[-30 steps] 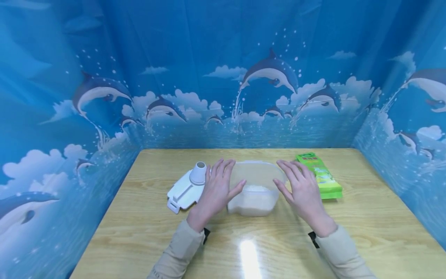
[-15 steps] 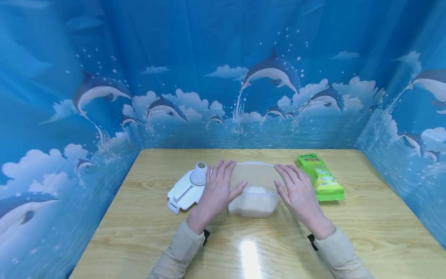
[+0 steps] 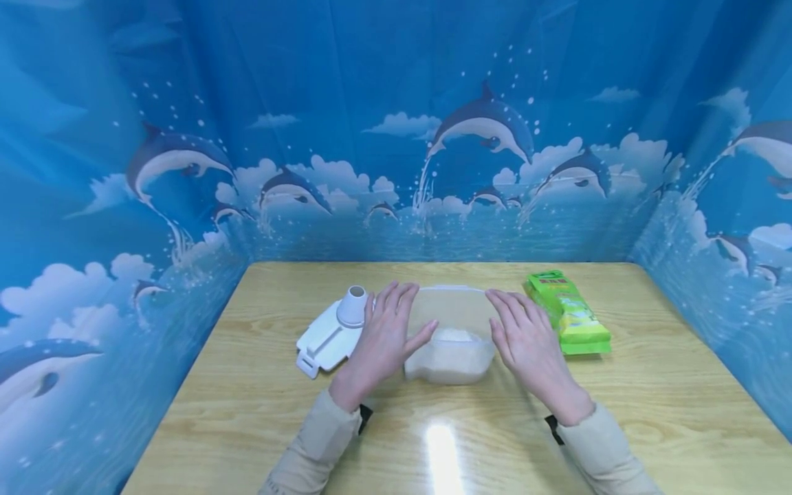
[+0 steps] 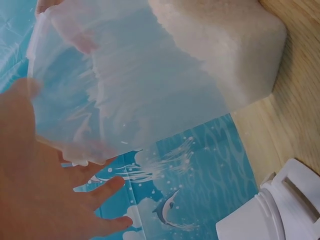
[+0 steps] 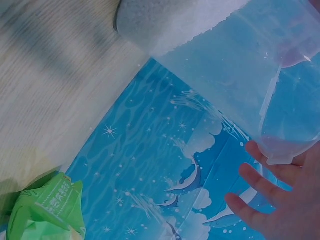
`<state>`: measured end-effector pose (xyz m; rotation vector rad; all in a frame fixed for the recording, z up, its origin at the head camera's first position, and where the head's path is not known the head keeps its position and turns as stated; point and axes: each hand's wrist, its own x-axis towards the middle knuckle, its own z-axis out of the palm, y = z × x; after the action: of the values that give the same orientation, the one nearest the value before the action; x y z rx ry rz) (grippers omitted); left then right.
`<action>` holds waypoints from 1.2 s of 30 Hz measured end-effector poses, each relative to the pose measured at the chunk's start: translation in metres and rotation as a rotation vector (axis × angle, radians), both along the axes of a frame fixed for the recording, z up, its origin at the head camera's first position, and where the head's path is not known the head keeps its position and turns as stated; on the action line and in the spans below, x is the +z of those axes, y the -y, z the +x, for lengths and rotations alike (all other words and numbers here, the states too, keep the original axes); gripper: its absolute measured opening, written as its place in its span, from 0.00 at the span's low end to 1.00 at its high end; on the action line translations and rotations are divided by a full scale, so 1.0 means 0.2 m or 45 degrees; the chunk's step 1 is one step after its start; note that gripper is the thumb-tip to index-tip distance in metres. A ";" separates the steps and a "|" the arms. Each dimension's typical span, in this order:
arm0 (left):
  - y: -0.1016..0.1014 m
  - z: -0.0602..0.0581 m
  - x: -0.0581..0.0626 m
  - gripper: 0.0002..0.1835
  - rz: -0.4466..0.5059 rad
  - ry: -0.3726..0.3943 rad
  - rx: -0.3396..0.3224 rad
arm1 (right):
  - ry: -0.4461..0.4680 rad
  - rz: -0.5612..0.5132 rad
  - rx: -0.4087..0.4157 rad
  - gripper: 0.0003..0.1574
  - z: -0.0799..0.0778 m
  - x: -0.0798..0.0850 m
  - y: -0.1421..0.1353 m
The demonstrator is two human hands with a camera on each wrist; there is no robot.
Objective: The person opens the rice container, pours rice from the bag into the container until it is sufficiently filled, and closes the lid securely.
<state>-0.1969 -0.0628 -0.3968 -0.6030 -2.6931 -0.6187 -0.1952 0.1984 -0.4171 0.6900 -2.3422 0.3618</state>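
A clear, tall-sided plastic container (image 3: pixel 450 364) stands upright mid-table, with white grains (image 3: pixel 454 335), rice-like, in its lower part. My left hand (image 3: pixel 385 337) is at the container's left side, fingers straight and spread, close to the upper rim (image 4: pixel 97 110) in the left wrist view. On the opposite side is my right hand (image 3: pixel 531 337), its fingers also extended; in the right wrist view a fingertip appears to touch the rim near the container's corner (image 5: pixel 280 157). Neither hand's fingers curl round the wall.
Left of the container lies a white lid (image 3: pixel 328 344) with a cone-shaped spout (image 3: pixel 353 308). A green printed bag (image 3: pixel 569 313) lies on the wooden table (image 3: pixel 247 412) to the right, just beyond my right hand. A blue dolphin-print curtain (image 3: pixel 396 137) surrounds the table.
My right hand has shifted slightly left, closer to the container's side, and more of the green bag shows. The left hand and container stay in place.
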 end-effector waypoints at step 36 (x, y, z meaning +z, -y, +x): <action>0.45 -0.07 -0.01 0.13 0.060 -0.495 0.101 | 0.027 -0.004 -0.010 0.36 0.01 0.00 0.01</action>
<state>-0.2108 -0.1530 -0.3985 -0.5377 -2.3202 -0.4847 -0.1928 0.1973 -0.4172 0.6782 -2.3628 0.3710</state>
